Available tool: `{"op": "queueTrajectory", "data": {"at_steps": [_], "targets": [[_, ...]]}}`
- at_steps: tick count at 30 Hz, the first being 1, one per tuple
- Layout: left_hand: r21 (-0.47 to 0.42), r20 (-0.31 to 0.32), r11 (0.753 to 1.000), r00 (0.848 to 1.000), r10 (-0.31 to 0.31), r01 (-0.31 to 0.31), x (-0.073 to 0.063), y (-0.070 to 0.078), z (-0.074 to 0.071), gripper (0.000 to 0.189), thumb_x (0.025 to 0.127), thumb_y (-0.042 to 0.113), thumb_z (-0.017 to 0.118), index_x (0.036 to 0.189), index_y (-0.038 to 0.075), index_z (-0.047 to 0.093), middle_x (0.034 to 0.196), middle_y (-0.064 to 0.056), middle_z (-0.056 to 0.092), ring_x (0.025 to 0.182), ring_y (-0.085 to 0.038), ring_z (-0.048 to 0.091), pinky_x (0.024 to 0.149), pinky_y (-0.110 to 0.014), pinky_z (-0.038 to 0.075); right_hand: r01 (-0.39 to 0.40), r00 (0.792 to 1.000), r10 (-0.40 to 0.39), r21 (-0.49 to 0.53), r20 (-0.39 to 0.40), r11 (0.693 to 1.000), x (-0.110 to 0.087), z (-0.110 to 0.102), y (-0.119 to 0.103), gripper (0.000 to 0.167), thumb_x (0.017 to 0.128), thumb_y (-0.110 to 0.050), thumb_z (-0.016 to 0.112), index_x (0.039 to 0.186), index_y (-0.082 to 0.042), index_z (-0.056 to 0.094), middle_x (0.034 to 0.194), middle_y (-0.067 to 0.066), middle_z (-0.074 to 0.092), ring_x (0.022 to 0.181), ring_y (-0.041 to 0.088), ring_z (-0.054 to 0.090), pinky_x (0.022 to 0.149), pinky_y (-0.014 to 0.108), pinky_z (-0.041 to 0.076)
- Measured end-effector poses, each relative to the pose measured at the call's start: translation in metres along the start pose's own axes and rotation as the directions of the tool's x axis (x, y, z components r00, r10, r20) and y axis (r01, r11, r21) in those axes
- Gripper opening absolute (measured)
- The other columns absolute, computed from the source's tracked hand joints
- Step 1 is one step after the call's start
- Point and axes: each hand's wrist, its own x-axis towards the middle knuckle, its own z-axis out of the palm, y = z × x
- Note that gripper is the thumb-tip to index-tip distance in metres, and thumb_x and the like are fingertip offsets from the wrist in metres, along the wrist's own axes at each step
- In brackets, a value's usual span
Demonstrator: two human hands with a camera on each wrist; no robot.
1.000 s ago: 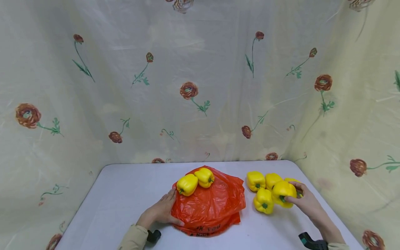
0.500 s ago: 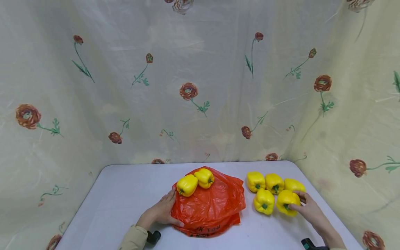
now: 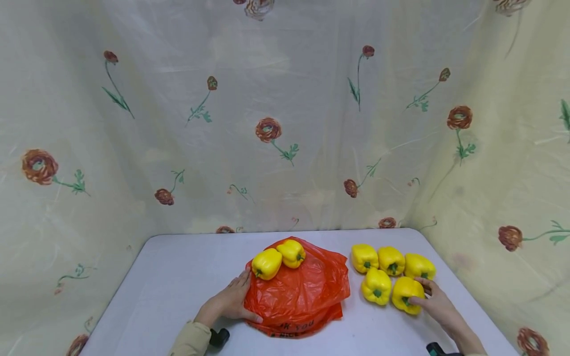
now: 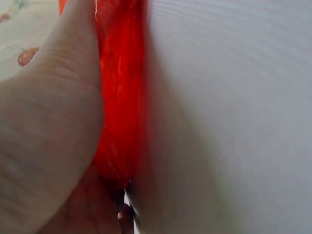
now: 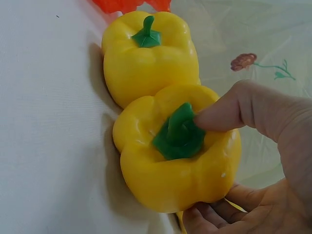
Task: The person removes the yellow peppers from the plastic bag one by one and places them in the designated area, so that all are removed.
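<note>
My right hand (image 3: 438, 302) holds a yellow bell pepper (image 3: 406, 292) at the front of the group on the right of the table. In the right wrist view the thumb lies against the green stem (image 5: 181, 134) and the fingers curl behind the pepper. My left hand (image 3: 232, 299) rests with extended fingers along the left edge of a red plastic bag (image 3: 303, 296), thumb at its lower left. On the bag's upper left sit two more yellow bell peppers (image 3: 267, 264). The left wrist view shows the red bag (image 4: 117, 97) low beside the hand.
Several other yellow bell peppers (image 3: 376, 287) stand close around the held one, between the bag and the right table edge. The white table (image 3: 187, 267) is enclosed by a flower-printed curtain (image 3: 285, 198) at the back and sides.
My right hand has brought the held bell pepper down from above the others, rightward and then toward the front. The left hand and the bag have stayed in place.
</note>
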Motion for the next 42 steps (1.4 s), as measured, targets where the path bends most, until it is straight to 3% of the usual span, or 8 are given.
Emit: {"op": "queueTrajectory", "data": {"at_steps": [10, 27, 35, 42], "targets": [[0.015, -0.010, 1.000, 1.000, 0.010, -0.010, 0.004, -0.002, 0.001, 0.132, 0.063, 0.075, 0.072, 0.154, -0.001, 0.012, 0.162, -0.018, 0.007, 0.149, -0.034, 0.014, 0.119, -0.053, 0.018, -0.013, 1.000, 0.013, 0.005, 0.012, 1.000, 0.001, -0.001, 0.001, 0.096, 0.089, -0.036, 0.064, 0.149, 0.012, 0.007, 0.149, 0.042, 0.005, 0.137, 0.056, 0.010, 0.113, 0.065, 0.015], [0.001, -0.004, 1.000, 1.000, -0.007, 0.007, 0.002, -0.001, 0.002, 0.131, 0.064, 0.073, 0.072, 0.154, 0.000, 0.011, 0.162, -0.018, 0.006, 0.149, -0.034, 0.014, 0.119, -0.053, 0.019, -0.067, 0.998, 0.067, -0.001, 0.017, 0.998, -0.001, -0.002, 0.003, 0.096, 0.091, -0.044, 0.056, 0.148, 0.013, 0.005, 0.149, 0.042, 0.006, 0.137, 0.056, 0.012, 0.113, 0.062, 0.017], [0.010, 0.001, 1.000, 1.000, -0.015, 0.015, 0.004, -0.003, 0.004, 0.131, 0.064, 0.075, 0.071, 0.154, 0.000, 0.012, 0.162, -0.018, 0.006, 0.148, -0.035, 0.014, 0.119, -0.053, 0.019, -0.094, 0.995, 0.095, -0.026, 0.014, 0.995, -0.008, -0.003, 0.002, 0.119, 0.087, -0.068, 0.052, 0.145, 0.017, -0.007, 0.149, 0.042, 0.002, 0.137, 0.058, 0.006, 0.113, 0.065, 0.015], [0.019, 0.002, 1.000, 1.000, -0.019, 0.019, 0.003, -0.004, 0.004, 0.131, 0.064, 0.076, 0.070, 0.154, 0.001, 0.011, 0.162, -0.018, 0.005, 0.149, -0.034, 0.013, 0.120, -0.052, 0.018, -0.130, 0.991, 0.132, -0.055, 0.033, 0.990, -0.013, -0.003, 0.004, 0.124, 0.085, -0.074, 0.047, 0.144, 0.015, -0.015, 0.145, 0.047, -0.004, 0.134, 0.061, 0.004, 0.111, 0.067, 0.016]]}}
